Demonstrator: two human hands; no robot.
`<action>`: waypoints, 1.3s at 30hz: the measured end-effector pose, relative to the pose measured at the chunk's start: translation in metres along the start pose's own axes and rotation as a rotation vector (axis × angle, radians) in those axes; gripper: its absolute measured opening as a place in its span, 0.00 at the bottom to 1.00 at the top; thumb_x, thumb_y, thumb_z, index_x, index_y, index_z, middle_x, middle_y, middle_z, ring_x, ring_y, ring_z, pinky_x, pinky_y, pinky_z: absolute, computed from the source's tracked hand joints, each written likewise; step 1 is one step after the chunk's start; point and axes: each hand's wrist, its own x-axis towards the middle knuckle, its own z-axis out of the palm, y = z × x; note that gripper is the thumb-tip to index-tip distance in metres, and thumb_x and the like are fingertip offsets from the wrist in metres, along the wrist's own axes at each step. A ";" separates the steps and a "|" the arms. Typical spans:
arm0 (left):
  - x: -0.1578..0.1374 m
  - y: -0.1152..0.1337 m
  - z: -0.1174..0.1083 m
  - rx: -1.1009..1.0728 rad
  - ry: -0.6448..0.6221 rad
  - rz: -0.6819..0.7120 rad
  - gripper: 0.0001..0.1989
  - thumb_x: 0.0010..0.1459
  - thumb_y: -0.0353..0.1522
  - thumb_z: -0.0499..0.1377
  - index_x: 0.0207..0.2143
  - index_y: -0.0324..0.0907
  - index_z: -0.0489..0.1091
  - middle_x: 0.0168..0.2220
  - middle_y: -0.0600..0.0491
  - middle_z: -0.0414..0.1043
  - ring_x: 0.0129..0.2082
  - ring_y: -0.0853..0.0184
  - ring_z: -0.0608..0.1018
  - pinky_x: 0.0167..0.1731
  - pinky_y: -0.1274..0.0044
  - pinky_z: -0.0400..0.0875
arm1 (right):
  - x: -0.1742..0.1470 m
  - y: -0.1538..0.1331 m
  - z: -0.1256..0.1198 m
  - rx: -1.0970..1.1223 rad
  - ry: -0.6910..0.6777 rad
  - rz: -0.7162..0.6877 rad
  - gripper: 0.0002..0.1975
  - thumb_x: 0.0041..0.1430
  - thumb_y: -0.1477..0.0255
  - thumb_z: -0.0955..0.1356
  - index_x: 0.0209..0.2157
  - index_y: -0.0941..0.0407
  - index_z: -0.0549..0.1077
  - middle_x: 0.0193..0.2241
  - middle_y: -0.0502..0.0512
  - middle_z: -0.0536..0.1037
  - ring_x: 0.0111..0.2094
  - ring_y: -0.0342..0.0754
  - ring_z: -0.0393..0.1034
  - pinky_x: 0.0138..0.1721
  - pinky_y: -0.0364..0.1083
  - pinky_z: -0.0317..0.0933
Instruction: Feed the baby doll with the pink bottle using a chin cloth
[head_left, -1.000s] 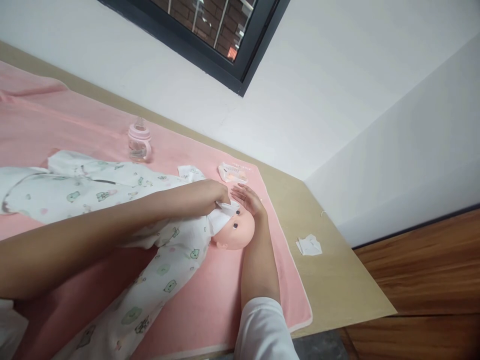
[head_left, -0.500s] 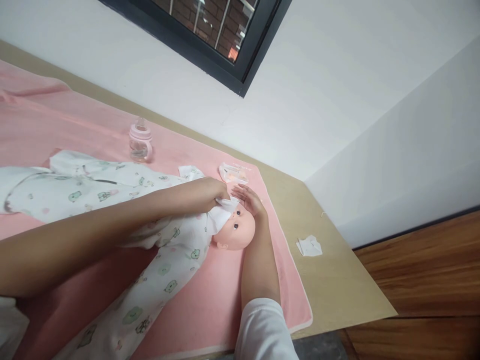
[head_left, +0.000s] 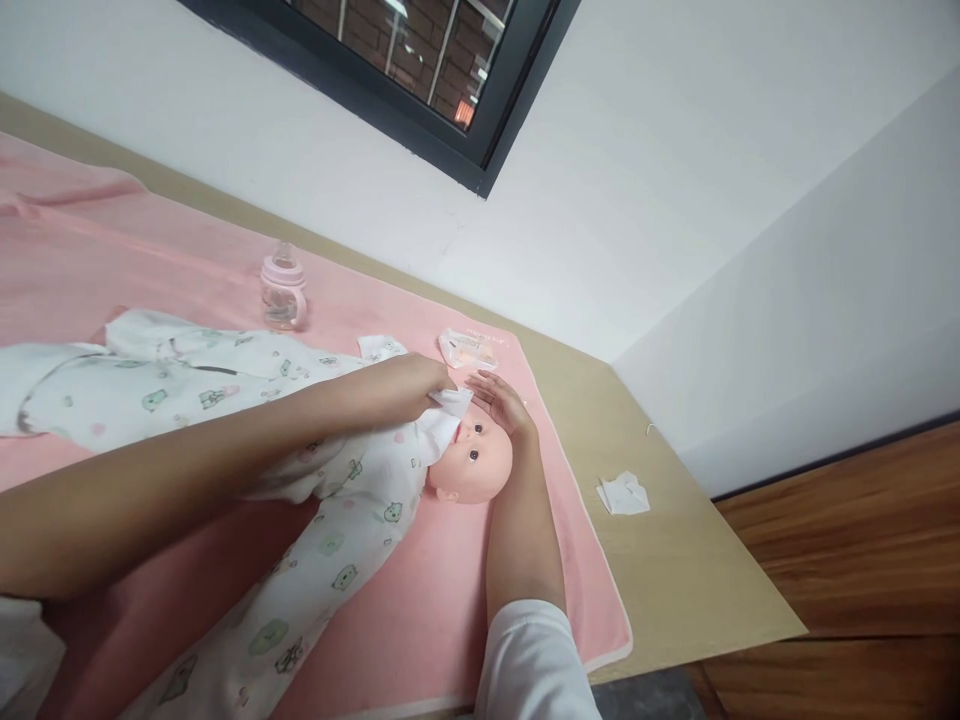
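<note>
A baby doll (head_left: 480,465) lies face up on a pink mat (head_left: 442,590), wearing a white outfit (head_left: 345,575) printed with green animals. My left hand (head_left: 424,385) is closed with its fingers pinching a white tissue (head_left: 442,425) at the doll's mouth and chin. Part of the tissue spreads over the neck area. My right hand (head_left: 501,402) rests along the top and far side of the doll's head, palm towards it, fingers stretched out and holding nothing. My left forearm crosses above the doll's body and hides part of the outfit.
A pink-lidded baby bottle (head_left: 283,290) stands upright on the mat behind the doll. Near the far corner lies a small clear packet (head_left: 467,350). A folded white tissue (head_left: 623,493) is on the wooden tabletop (head_left: 675,580). A white wall with a dark window frame (head_left: 480,175) borders the table.
The tissue in my left hand has drawn back slightly, and more of the doll's mouth shows. My right hand stays by the head. The whole view has shifted a little.
</note>
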 end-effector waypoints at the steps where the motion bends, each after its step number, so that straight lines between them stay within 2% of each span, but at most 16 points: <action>1: 0.001 -0.001 0.000 0.006 -0.001 -0.004 0.07 0.51 0.23 0.52 0.23 0.41 0.60 0.30 0.50 0.71 0.30 0.64 0.72 0.30 0.75 0.58 | 0.000 0.000 0.000 -0.001 -0.001 -0.002 0.17 0.54 0.67 0.74 0.46 0.53 0.74 0.45 0.55 0.82 0.47 0.48 0.77 0.59 0.52 0.66; 11: 0.004 -0.018 0.003 0.052 0.051 0.009 0.05 0.52 0.26 0.51 0.25 0.41 0.63 0.31 0.49 0.74 0.32 0.63 0.73 0.32 0.74 0.60 | -0.003 -0.001 0.002 0.010 -0.013 -0.018 0.19 0.52 0.66 0.75 0.46 0.53 0.73 0.44 0.55 0.82 0.47 0.49 0.77 0.61 0.53 0.65; 15: 0.001 -0.024 0.000 -0.007 0.064 0.038 0.06 0.53 0.28 0.50 0.27 0.41 0.66 0.31 0.51 0.74 0.31 0.64 0.74 0.32 0.75 0.61 | -0.004 -0.002 0.004 0.009 -0.002 -0.015 0.18 0.53 0.68 0.74 0.46 0.53 0.74 0.45 0.56 0.81 0.48 0.49 0.77 0.61 0.53 0.65; 21: -0.004 -0.024 -0.006 -0.210 -0.069 0.145 0.07 0.52 0.31 0.54 0.28 0.41 0.72 0.30 0.53 0.73 0.29 0.66 0.73 0.31 0.77 0.63 | -0.001 0.001 0.001 0.001 -0.003 -0.006 0.19 0.52 0.67 0.75 0.46 0.53 0.73 0.44 0.55 0.82 0.47 0.50 0.78 0.61 0.54 0.65; 31: -0.001 -0.018 0.005 -0.157 -0.157 0.036 0.05 0.52 0.30 0.55 0.24 0.40 0.66 0.28 0.53 0.73 0.30 0.65 0.73 0.32 0.76 0.62 | 0.002 0.003 -0.002 0.003 -0.004 -0.002 0.18 0.53 0.69 0.74 0.47 0.52 0.73 0.44 0.55 0.82 0.46 0.49 0.78 0.61 0.54 0.65; 39: -0.002 -0.019 0.007 -0.147 -0.076 0.042 0.08 0.52 0.32 0.56 0.29 0.41 0.74 0.28 0.51 0.75 0.28 0.65 0.74 0.28 0.77 0.62 | 0.001 0.000 0.000 0.007 0.002 -0.002 0.18 0.54 0.71 0.73 0.47 0.53 0.73 0.44 0.55 0.82 0.46 0.50 0.78 0.61 0.54 0.65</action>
